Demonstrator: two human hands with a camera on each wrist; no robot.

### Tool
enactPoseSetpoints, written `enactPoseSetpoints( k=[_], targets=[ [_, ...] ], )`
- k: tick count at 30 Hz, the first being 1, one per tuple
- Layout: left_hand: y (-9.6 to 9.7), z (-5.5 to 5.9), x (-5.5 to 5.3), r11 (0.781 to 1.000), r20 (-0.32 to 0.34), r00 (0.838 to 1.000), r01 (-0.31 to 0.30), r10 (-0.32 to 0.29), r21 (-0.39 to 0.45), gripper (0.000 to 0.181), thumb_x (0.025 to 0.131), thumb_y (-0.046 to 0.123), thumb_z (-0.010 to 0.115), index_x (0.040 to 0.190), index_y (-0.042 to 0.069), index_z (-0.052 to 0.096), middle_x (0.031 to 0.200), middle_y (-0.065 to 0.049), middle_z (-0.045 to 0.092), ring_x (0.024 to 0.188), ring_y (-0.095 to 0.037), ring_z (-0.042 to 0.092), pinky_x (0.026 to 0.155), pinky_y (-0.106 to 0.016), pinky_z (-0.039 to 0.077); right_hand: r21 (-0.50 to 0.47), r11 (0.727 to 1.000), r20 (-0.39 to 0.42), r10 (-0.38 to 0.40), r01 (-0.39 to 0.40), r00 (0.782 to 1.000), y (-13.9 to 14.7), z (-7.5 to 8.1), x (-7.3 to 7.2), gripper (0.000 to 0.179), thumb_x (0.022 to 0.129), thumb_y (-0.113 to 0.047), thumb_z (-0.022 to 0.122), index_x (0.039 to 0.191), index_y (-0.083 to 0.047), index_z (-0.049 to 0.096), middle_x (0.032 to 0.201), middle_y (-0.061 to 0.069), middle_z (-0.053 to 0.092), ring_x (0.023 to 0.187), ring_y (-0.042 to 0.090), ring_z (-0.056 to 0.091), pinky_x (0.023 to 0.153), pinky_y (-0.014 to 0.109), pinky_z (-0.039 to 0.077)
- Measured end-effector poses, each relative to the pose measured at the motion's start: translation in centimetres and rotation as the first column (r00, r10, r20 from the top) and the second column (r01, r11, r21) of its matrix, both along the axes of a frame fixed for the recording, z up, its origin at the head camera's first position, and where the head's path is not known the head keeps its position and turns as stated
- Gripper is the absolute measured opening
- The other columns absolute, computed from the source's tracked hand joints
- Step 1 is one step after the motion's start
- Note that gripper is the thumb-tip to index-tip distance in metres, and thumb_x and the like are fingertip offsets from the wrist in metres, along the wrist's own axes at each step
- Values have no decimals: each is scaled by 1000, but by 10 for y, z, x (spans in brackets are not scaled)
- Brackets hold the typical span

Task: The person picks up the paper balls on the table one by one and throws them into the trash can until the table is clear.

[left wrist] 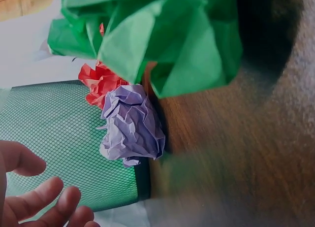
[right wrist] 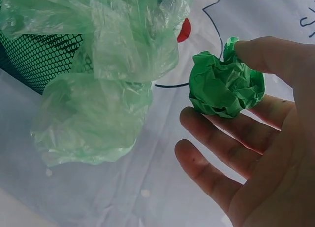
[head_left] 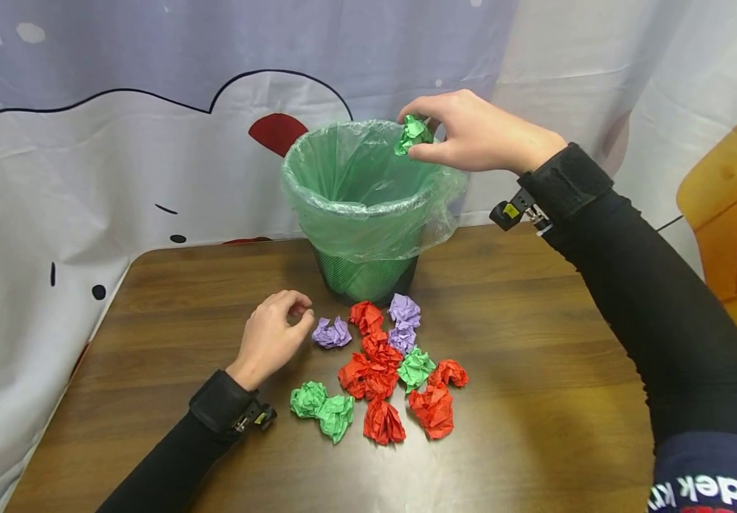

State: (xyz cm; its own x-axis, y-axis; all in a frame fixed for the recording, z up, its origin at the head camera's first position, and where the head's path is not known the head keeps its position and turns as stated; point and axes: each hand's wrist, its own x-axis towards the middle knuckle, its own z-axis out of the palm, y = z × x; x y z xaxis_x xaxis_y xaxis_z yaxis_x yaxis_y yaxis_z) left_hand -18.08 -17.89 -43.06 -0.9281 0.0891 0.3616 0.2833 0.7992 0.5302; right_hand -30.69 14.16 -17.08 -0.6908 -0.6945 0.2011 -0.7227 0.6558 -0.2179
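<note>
R hand [head_left: 478, 135] nr bin rim [head_left: 364, 209]

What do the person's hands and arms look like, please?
The left hand and right hand wear no gloves. Black sleeves cover the forearms; each wrist has a black strap with a small black device. A dark blue garment with white lettering shows on the right upper arm.

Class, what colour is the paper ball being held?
The paper ball is green; it shows best in the right wrist view.

Paper balls [head_left: 379, 381] before bin [head_left: 367, 274] on table [head_left: 535, 342]
</note>
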Motion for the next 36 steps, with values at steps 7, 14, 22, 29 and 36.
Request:
enactPoseSetpoints(
  k=[7,14,22,29,36],
  targets=[
    [0,-1,2,1000,13,1000,1,-1,-3,15,88,24,64,98,16,71,90,-1,67,86,-18,62,73,-39,49,22,1000,45,5,-6,999,-7,-1,-7,46,98,-28,60,140,-10,54,121,7,66,107,23,63,92,39,45],
    [-1,-2,2,1000,8,1000,8,-8,-5,14,88,24,64,98,16,71,90,-2,67,85,-18,62,73,-39,49,57,998,64,-6,2,998,-11,-3,-13,49,98,-28,60,143,-11,51,127,8,65,113,24,62,97,42,46],
    [-1,-4,2,1000,18,1000,8,-8,-12,14,88,23,64,99,16,71,91,-1,67,86,-18,62,74,-39,50,104,995,104,-19,8,994,-16,-6,-14,52,98,-28,62,146,-11,49,139,12,59,118,28,61,100,46,46],
    [0,-5,1,1000,11,1000,11,-11,-11,15,89,23,64,99,15,71,91,-1,67,86,-19,63,74,-39,50,122,992,125,-40,25,991,-17,-7,-14,53,98,-26,61,148,-13,47,142,14,56,123,29,59,100,47,47],
    [0,-7,1,1000,9,1000,14,-14,-12,16,89,23,65,100,14,72,91,0,67,86,-18,63,74,-39,51,116,993,114,-24,11,993,-15,-9,-13,51,98,-25,61,146,-12,50,139,14,58,120,29,60,101,47,46]
  ],
)
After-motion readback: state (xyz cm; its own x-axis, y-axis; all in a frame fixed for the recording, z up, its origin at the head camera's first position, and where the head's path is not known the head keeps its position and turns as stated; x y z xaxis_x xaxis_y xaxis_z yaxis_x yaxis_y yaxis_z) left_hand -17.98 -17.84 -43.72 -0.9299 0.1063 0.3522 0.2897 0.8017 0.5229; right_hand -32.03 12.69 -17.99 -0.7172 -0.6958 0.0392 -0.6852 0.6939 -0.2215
